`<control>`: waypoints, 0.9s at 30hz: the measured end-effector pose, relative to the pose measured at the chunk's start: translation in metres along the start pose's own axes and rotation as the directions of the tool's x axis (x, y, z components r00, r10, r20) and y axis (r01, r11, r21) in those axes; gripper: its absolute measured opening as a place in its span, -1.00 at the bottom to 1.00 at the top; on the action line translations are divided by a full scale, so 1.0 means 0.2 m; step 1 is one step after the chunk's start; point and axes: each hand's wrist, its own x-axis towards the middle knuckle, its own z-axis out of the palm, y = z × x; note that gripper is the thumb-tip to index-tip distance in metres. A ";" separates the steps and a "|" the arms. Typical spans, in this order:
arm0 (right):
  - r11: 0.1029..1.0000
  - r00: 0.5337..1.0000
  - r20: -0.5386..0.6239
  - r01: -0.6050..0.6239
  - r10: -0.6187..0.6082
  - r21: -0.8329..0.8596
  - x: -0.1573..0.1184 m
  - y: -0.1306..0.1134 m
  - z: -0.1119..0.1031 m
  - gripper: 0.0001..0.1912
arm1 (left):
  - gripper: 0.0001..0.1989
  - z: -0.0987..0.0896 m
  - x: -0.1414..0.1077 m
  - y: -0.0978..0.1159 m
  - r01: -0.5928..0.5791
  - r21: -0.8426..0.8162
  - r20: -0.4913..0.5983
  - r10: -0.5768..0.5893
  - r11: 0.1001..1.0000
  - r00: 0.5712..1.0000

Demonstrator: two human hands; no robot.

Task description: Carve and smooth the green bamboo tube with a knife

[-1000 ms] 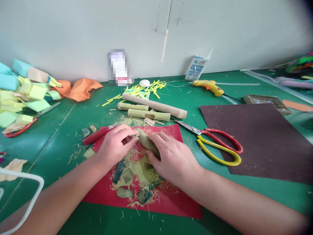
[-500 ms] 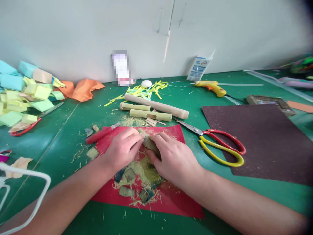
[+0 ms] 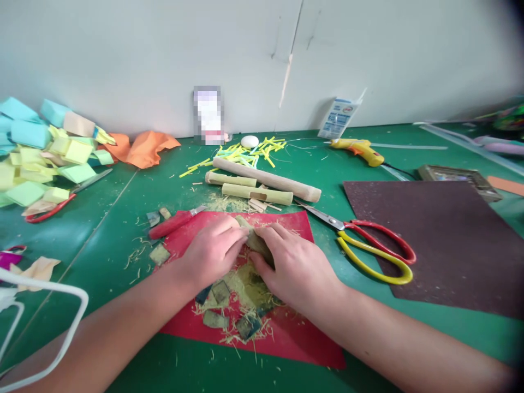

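Note:
My right hand (image 3: pixel 292 256) is wrapped round a short, dull green bamboo tube (image 3: pixel 264 248), which slants over a red sheet (image 3: pixel 303 333). Against the tube's upper side press the closed fingertips of my left hand (image 3: pixel 219 245); whatever they may pinch is hidden. Below both hands, pale dust and thin shavings cover the sheet, along with several small, dark, worn squares (image 3: pixel 215 320) that look like sandpaper. A red-handled knife (image 3: pixel 176 222) lies just left of my left hand. Two cut bamboo pieces (image 3: pixel 276 197) and a long wooden rod (image 3: pixel 282 183) rest beyond the hands.
Scissors (image 3: pixel 368 237) with red and yellow handles lie at right, partly on a dark brown sheet (image 3: pixel 429 234). A yellow glue gun (image 3: pixel 358 150) is behind them. Folded paper blocks (image 3: pixel 30 134) pile up at left, near other scissors (image 3: pixel 53 210). A white wire frame (image 3: pixel 77 297) juts in lower left.
The whole view has shifted slightly, so everything appears a little further right. Both hands keep their places on the bamboo tube, with hardly any visible movement.

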 end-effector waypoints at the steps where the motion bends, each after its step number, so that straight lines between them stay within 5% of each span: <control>1: 1.000 1.000 0.004 -0.001 0.001 0.000 0.00 0.00 0.00 -0.80 | -0.84 0.00 0.00 0.00 -0.001 -0.001 -0.001 0.001 1.000 1.000; 27: 0.999 1.000 -0.019 -0.005 0.006 0.036 0.01 0.00 0.03 -0.79 | -0.81 0.00 0.01 0.01 0.006 0.040 -0.023 -0.005 0.999 1.000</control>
